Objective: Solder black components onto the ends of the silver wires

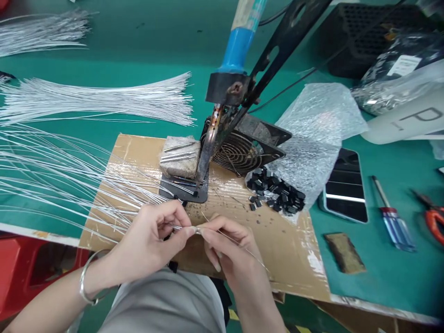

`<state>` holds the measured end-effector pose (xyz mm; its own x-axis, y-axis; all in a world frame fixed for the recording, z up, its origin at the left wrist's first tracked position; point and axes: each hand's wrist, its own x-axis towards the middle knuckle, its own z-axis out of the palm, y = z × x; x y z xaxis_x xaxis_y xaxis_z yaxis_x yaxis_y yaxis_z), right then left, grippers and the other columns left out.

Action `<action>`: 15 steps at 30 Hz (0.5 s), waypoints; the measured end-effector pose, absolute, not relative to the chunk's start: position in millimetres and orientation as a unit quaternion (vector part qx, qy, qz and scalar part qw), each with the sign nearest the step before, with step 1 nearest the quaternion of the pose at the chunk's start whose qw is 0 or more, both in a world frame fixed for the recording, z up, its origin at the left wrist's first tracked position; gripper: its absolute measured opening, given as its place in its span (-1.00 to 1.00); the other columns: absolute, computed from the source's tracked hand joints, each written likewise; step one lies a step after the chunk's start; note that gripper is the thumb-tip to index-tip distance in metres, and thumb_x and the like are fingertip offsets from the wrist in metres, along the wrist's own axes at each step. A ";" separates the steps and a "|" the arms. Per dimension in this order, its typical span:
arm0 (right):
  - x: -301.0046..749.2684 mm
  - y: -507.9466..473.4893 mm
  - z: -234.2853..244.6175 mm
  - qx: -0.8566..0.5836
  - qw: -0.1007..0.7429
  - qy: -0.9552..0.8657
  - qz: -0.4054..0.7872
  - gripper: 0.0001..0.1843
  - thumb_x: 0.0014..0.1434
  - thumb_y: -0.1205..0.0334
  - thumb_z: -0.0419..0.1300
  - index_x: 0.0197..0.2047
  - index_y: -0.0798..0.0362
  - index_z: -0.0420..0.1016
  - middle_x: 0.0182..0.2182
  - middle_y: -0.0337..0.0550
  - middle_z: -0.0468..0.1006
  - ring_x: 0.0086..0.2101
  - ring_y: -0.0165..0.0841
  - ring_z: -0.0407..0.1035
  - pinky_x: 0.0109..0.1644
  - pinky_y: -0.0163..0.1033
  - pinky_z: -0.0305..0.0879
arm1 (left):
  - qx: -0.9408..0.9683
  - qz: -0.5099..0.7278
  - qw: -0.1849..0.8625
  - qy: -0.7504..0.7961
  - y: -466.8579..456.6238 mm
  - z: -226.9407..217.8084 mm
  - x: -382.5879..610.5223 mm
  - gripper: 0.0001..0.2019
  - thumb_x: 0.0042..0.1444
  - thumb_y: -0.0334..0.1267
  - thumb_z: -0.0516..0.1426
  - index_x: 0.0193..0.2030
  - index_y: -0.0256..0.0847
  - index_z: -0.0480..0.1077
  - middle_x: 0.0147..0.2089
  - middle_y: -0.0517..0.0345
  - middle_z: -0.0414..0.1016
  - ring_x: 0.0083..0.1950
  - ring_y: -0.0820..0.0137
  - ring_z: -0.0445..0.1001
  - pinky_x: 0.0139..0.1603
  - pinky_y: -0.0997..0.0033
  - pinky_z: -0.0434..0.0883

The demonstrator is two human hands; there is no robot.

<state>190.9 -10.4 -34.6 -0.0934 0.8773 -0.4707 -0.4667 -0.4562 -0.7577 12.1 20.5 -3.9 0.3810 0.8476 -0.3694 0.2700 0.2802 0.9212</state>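
Observation:
My left hand [157, 238] is closed in a pinch, thumb against finger, on a thin silver rod [177, 227]. My right hand [231, 243] meets it tip to tip, its thumb and forefinger also closed. A long thin wire [257, 260] runs through the right fingers and trails past the back of that hand. What lies exactly between the touching fingertips is too small to make out. Just beyond the hands, a soldering iron [208, 152] hangs in a stand, its tip over a dark plate [203, 194]. White wires [128, 192] with small black ends reach that plate from the left.
Cardboard [294, 249] covers the green table [381, 277]. A block [180, 162] carries several metal rods. Behind the iron is a fan [239, 152]. Black connectors [277, 192] spill from bubble wrap [315, 120]. To the right lie a phone [347, 185], screwdriver [395, 222] and pliers [435, 219].

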 end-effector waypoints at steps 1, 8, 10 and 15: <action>190.2 -10.8 -36.7 -0.475 0.479 -0.213 0.707 -0.79 0.08 0.09 0.51 -0.44 0.05 0.74 -0.60 -0.36 0.34 -0.67 -0.62 0.13 -0.59 -0.36 -0.14 | 0.554 0.238 0.617 0.506 19.8 -4.9 11.9 -0.78 0.34 -0.17 0.18 -0.33 -0.19 0.37 -0.48 0.30 0.29 -0.49 0.49 0.12 -0.52 0.46 0.05; 184.3 -14.1 -42.1 -0.460 0.508 -0.194 0.702 -0.77 0.09 0.02 0.53 -0.37 0.01 0.78 -0.62 -0.36 0.33 -0.67 -0.60 0.07 -0.62 -0.39 -0.13 | 0.571 0.279 0.576 0.514 10.7 -15.9 12.0 -0.78 0.40 -0.14 0.16 -0.28 -0.18 0.40 -0.48 0.31 0.25 -0.50 0.49 0.10 -0.53 0.44 0.05; 183.2 -14.2 -40.3 -0.457 0.513 -0.187 0.702 -0.78 0.08 0.04 0.53 -0.38 0.01 0.78 -0.64 -0.38 0.29 -0.67 -0.60 0.06 -0.62 -0.39 -0.12 | 0.580 0.286 0.562 0.516 7.9 -18.8 12.6 -0.79 0.41 -0.15 0.15 -0.26 -0.17 0.41 -0.48 0.31 0.23 -0.50 0.49 0.10 -0.53 0.44 0.05; 179.9 -15.0 -39.2 -0.452 0.527 -0.173 0.698 -0.85 0.08 0.10 0.52 -0.40 -0.01 0.78 -0.66 -0.38 0.28 -0.67 -0.59 0.07 -0.62 -0.41 -0.08 | 0.599 0.315 0.522 0.519 3.1 -23.1 15.7 -0.83 0.42 -0.23 0.15 -0.26 -0.15 0.40 -0.52 0.37 0.13 -0.52 0.50 0.05 -0.54 0.44 0.02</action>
<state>179.9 -15.0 -39.2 -0.0347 0.8933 -0.4482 -0.5795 -0.3833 -0.7192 15.7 3.1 -23.1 0.2635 0.9505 -0.1645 0.2931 0.0836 0.9524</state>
